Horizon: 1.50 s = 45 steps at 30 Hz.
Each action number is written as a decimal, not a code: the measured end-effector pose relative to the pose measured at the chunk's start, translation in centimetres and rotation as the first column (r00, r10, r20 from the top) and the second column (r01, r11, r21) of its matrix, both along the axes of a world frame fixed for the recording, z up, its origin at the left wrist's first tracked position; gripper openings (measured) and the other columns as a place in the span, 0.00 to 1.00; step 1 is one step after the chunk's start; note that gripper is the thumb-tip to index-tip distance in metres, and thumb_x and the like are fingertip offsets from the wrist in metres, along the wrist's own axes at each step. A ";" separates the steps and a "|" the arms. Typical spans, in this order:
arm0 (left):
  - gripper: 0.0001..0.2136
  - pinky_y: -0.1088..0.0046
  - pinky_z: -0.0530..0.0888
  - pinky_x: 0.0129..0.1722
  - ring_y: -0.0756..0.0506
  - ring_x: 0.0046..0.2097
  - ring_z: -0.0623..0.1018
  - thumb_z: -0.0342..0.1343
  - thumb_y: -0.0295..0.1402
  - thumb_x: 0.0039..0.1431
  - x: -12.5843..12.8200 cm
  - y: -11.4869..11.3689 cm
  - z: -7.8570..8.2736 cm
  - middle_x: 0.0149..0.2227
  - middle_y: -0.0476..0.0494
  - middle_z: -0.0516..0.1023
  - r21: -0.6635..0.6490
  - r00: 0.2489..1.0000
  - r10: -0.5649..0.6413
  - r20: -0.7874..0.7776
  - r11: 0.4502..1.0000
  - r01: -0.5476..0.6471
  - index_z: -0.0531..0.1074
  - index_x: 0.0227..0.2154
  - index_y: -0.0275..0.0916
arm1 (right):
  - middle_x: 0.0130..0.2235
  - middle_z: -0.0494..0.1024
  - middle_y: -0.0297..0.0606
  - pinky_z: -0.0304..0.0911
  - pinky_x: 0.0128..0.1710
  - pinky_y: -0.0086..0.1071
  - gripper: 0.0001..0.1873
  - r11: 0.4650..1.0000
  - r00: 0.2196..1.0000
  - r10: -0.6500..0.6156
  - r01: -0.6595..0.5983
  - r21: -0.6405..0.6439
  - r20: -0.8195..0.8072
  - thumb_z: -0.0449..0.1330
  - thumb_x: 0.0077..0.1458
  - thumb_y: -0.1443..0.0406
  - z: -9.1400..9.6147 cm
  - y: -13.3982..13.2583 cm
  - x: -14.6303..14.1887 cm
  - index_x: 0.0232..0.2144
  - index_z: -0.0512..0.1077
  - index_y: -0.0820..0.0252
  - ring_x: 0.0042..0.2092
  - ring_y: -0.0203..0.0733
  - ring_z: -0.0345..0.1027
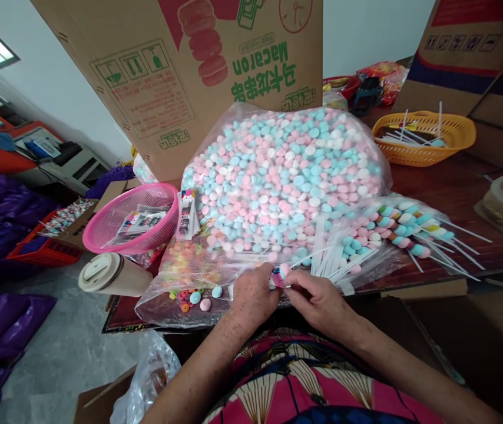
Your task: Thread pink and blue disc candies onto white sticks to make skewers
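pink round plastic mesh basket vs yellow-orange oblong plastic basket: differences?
- Shape: the pink round plastic mesh basket is round; the yellow-orange oblong plastic basket is elongated.
- Contents: pink holds flat printed packets; yellow-orange holds thin white sticks, some poking above its rim.
- Place in view: pink is left of the big clear plastic bag of pastel pieces; yellow-orange is right.

Shared: both are open-topped with perforated walls.

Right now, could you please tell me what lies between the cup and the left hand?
Loose candies and clear plastic lie between the cup and left hand, in the head view.
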<state>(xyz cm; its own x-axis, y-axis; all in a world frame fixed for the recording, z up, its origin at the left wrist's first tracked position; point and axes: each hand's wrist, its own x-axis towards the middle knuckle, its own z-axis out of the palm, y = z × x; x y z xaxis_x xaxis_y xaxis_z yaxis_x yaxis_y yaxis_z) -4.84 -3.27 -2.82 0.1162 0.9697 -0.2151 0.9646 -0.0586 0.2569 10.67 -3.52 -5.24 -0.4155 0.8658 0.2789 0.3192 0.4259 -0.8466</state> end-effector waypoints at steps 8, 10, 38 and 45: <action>0.10 0.69 0.66 0.35 0.40 0.39 0.76 0.51 0.36 0.53 -0.2 0.5 0.2 0.36 0.40 0.78 -0.056 0.989 -0.144 -0.009 0.988 0.144 0.71 0.37 0.39 | 0.27 0.72 0.35 0.57 0.28 0.28 0.10 0.983 0.973 0.100 -0.129 0.134 0.206 0.47 0.58 0.69 -0.6 0.8 0.9 0.30 0.67 0.60 0.28 0.36 0.64; 0.10 0.70 0.65 0.34 0.41 0.38 0.76 0.52 0.36 0.52 -0.3 0.6 0.2 0.35 0.42 0.78 -0.074 0.990 -0.137 0.045 0.987 0.140 0.71 0.36 0.40 | 0.27 0.72 0.37 0.54 0.27 0.30 0.09 0.965 0.909 0.053 -0.153 0.213 0.415 0.46 0.57 0.70 -0.9 0.7 0.9 0.32 0.67 0.61 0.28 0.38 0.65; 0.14 0.76 0.65 0.32 0.48 0.35 0.71 0.58 0.43 0.50 -2.4 2.4 3.6 0.32 0.50 0.75 -0.315 0.818 -0.134 0.559 0.878 0.360 0.74 0.37 0.39 | 0.27 0.73 0.36 0.48 0.28 0.32 0.12 0.831 0.700 -0.050 -0.367 0.419 0.713 0.51 0.51 0.75 4.2 3.6 7.0 0.35 0.71 0.60 0.27 0.38 0.64; 0.15 0.74 0.66 0.33 0.45 0.36 0.74 0.59 0.44 0.49 -1.2 2.6 2.9 0.34 0.48 0.78 -0.227 0.886 -0.257 0.387 0.905 0.361 0.74 0.38 0.41 | 0.29 0.76 0.36 0.43 0.24 0.30 0.12 0.931 0.640 0.046 -0.305 0.198 0.767 0.51 0.52 0.74 3.7 3.1 5.9 0.35 0.72 0.57 0.27 0.37 0.66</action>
